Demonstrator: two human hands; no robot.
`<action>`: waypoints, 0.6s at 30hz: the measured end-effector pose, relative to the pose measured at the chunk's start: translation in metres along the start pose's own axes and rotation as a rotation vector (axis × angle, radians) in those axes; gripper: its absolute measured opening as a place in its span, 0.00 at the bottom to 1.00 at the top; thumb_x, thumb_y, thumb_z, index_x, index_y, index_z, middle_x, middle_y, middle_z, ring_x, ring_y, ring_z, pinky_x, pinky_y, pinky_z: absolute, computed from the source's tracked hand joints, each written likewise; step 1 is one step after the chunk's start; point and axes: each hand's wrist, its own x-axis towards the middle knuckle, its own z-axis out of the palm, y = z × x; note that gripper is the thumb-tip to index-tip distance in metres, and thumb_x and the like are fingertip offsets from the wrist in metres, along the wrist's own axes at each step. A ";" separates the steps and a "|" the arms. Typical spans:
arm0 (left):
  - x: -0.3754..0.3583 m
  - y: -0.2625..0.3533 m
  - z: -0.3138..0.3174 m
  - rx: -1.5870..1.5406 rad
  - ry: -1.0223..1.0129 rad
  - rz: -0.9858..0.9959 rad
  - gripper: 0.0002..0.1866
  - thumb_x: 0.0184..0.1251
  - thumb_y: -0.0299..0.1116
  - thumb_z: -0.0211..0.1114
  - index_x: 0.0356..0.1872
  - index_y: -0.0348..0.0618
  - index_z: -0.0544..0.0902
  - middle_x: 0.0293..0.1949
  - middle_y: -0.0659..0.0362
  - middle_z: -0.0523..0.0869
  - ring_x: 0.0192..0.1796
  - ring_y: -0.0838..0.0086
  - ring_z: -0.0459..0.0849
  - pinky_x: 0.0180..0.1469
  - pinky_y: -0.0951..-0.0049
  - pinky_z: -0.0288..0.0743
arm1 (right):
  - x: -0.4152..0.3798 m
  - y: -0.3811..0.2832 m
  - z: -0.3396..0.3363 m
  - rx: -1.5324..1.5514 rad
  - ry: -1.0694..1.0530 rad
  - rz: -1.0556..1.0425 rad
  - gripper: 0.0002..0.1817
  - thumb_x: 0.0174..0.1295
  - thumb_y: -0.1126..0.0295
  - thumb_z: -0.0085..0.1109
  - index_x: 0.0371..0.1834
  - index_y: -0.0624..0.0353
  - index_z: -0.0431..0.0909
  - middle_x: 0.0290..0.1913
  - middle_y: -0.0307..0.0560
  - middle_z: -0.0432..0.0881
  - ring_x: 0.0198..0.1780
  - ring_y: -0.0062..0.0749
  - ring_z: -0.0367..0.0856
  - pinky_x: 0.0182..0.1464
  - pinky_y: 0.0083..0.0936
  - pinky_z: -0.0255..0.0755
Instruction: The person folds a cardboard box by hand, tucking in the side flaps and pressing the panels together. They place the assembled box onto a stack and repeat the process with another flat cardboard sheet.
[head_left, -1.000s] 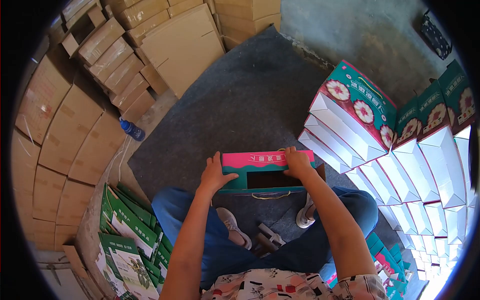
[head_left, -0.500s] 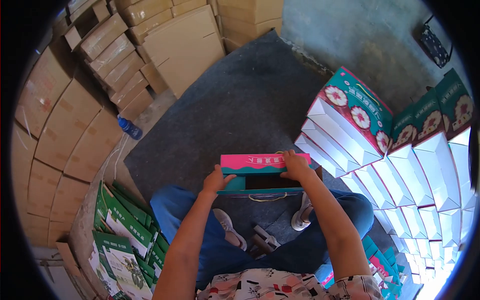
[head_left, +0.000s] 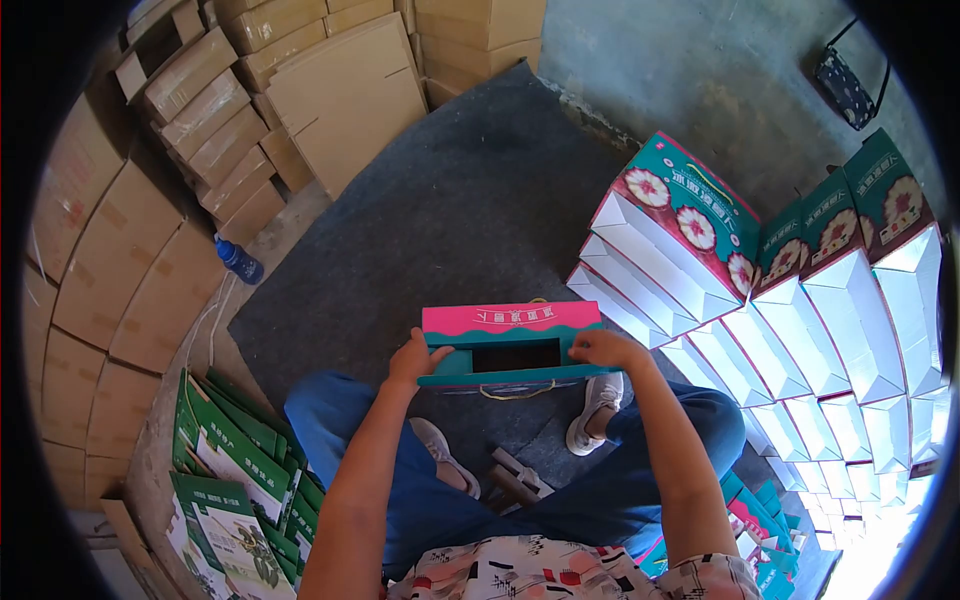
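Note:
Between my knees is a pink and teal carton [head_left: 510, 318], its top partly open over a dark inside, with a cord handle [head_left: 516, 392] along the near side. My left hand [head_left: 412, 358] grips the carton's left end, thumb on the teal flap. At the right end, my right hand [head_left: 603, 350] has its fingers bent together on the right teal flap, which now lies inward. The fingertips of my right hand are partly hidden.
Finished-looking cartons [head_left: 690, 230] are stacked at the right. Brown boxes [head_left: 140, 260] and a blue bottle [head_left: 238, 260] stand left. Green flat cartons [head_left: 235, 450] lie lower left, teal ones [head_left: 765, 540] lower right. A bag [head_left: 845, 88] hangs on the wall.
My right hand has moved from the carton's far right edge down to its right end, and the right flap has folded in, narrowing the opening. The view has shifted slightly.

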 end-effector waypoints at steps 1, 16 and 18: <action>-0.001 0.000 0.000 -0.008 0.003 -0.007 0.34 0.59 0.58 0.63 0.47 0.34 0.67 0.41 0.41 0.83 0.45 0.51 0.84 0.45 0.58 0.77 | 0.004 0.002 0.002 -0.058 -0.041 0.006 0.22 0.63 0.50 0.52 0.46 0.57 0.79 0.43 0.50 0.82 0.48 0.40 0.80 0.51 0.34 0.70; 0.002 -0.010 -0.004 -0.055 -0.028 0.027 0.35 0.61 0.60 0.58 0.49 0.32 0.70 0.41 0.41 0.83 0.44 0.54 0.84 0.47 0.60 0.76 | 0.014 0.045 -0.012 -0.092 0.166 -0.140 0.20 0.63 0.56 0.48 0.41 0.63 0.80 0.37 0.52 0.84 0.35 0.43 0.83 0.41 0.35 0.75; -0.006 -0.008 -0.016 -0.347 -0.135 -0.125 0.33 0.63 0.57 0.56 0.51 0.32 0.70 0.41 0.43 0.83 0.42 0.58 0.85 0.44 0.63 0.77 | 0.005 0.062 -0.018 -0.248 0.346 0.016 0.16 0.59 0.65 0.49 0.38 0.68 0.80 0.34 0.55 0.84 0.30 0.42 0.84 0.35 0.37 0.76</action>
